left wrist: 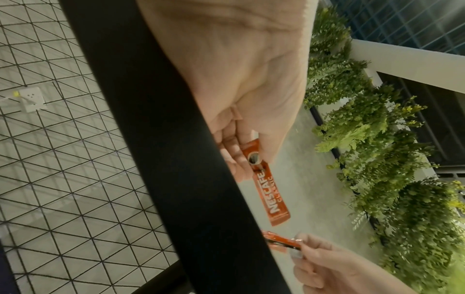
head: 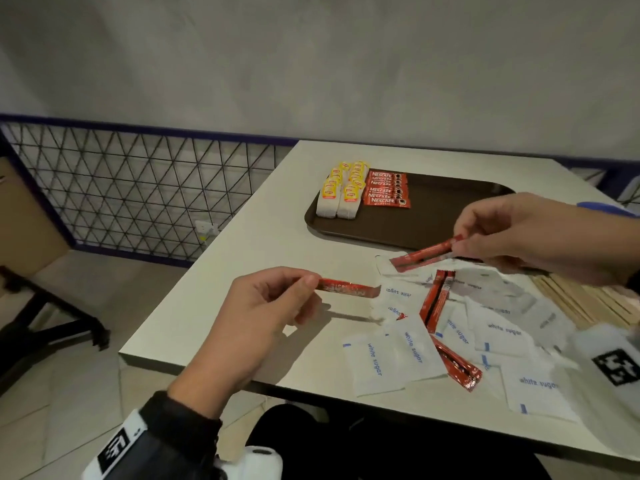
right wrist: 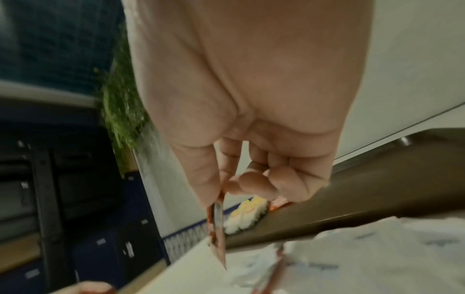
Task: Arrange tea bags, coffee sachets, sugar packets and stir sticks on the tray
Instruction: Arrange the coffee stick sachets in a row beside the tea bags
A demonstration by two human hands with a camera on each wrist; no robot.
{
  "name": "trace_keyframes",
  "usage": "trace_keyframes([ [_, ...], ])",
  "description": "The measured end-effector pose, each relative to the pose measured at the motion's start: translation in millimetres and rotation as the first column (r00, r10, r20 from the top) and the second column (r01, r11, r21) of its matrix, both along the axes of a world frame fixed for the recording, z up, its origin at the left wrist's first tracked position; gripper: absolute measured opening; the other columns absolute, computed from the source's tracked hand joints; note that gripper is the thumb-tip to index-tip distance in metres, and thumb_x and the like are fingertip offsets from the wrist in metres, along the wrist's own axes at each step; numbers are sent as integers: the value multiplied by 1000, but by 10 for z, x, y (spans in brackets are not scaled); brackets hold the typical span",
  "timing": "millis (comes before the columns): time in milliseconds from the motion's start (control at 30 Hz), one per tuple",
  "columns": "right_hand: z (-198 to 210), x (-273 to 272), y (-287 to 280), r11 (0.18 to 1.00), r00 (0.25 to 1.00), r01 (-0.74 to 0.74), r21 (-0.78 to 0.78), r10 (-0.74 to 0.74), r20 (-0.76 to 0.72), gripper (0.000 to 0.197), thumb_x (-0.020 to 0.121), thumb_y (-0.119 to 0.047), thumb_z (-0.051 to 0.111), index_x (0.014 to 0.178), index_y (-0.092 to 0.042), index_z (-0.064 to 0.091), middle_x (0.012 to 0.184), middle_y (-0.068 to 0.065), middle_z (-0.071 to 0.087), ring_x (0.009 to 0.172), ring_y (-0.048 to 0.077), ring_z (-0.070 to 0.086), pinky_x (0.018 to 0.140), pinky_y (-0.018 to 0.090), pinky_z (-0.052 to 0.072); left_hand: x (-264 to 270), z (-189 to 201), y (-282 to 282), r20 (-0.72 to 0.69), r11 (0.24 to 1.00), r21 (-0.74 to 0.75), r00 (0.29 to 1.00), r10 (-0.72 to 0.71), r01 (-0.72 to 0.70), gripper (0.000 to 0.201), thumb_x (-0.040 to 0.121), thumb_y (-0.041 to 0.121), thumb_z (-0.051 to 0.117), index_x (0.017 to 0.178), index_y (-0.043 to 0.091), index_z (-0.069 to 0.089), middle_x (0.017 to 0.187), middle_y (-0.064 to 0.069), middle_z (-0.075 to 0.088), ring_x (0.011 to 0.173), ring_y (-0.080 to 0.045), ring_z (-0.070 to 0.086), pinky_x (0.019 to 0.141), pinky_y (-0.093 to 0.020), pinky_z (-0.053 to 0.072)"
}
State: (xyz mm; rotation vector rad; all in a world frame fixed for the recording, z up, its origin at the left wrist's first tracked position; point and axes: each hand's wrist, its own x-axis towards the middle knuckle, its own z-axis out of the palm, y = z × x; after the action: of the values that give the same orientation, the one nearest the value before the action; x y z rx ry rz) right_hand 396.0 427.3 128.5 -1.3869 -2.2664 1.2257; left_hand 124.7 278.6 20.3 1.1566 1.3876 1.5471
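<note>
You are lifting Nescafé sachets toward the tray [head: 433, 223].
Your left hand [head: 256, 317] and right hand [head: 533, 233] are each pinching one by its end over the table's near edge; loose pinches are risking drops among sugar packets [head: 408, 351].

The coffee sachets [head: 387, 188] on the tray [head: 433, 216] look like glossy red foil. The tray itself is dark brown, matt plastic. Near it, the sugar packets [head: 412, 348] are matt white paper, the stir sticks [head: 588, 303] pale bare wood, and the counter [head: 242, 271] a smooth, matt off-white.
</note>
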Motion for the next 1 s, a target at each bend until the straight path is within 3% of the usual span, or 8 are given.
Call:
trace_keyframes([
  [233,-274,230,-927,974,821,227,1,-191,-539,10,74,-25,74,82,-18,72,58,19,59,46,29,53,48,36,50,121,51,52,174,996,-89,985,14,1,25,96,19,64,94,-4,74,78,-19,72,68,-26,63,61,-31,52],
  [367,-650,200,-1194,932,618,315,-179,-344,-707,57,46,-47,97,85,-12,75,78,26,72,60,35,70,56,36,59,264,115,67,284,991,-112,958,-40,75,16,94,7,66,107,-2,70,78,-25,70,66,-28,63,55,-29,54],
  [467,-870,150,-1263,905,434,323,-277,-402,-806,8,79,-7,69,74,-10,75,82,31,71,59,31,70,53,29,60,318,81,50,174,992,-84,982,-76,92,14,94,4,64,106,1,71,81,-30,71,64,-30,65,56,-28,55],
  [533,-980,113,-1287,877,365,366,-312,-444,-818,27,89,-4,58,70,-12,75,79,27,71,58,28,70,53,30,59,332,59,23,110,992,-69,989,-98,106,12,94,4,65,103,2,72,82,-29,72,64,-31,67,61,-32,56],
  [667,-916,-89,-1310,836,374,470,-283,-479,-794,15,67,-32,77,74,-19,76,70,17,70,56,26,67,57,42,55,309,36,-5,128,987,-86,984,-126,138,11,90,5,70,100,3,72,85,-30,73,71,-36,69,70,-45,58],
  [733,-948,-145,-1296,830,385,494,-260,-477,-790,11,69,-25,76,78,-21,75,69,17,71,55,28,67,63,47,54,296,42,-7,107,987,-85,986,-130,140,15,88,6,72,102,2,69,86,-27,75,71,-36,70,67,-41,58],
  [833,-1006,-232,-1284,858,425,466,-217,-432,-795,24,71,-20,75,94,-25,77,75,15,73,60,30,70,60,43,56,291,56,-7,104,990,-67,988,-114,121,22,89,4,70,111,2,65,89,-23,77,70,-34,72,58,-30,56],
  [1000,-1117,-452,-1277,876,499,467,-117,-371,-783,20,89,-8,72,95,-25,81,74,12,75,68,26,74,68,40,62,255,41,-7,260,992,-13,959,-114,122,27,84,10,66,109,2,73,101,-21,76,86,-31,75,66,-32,61],
])
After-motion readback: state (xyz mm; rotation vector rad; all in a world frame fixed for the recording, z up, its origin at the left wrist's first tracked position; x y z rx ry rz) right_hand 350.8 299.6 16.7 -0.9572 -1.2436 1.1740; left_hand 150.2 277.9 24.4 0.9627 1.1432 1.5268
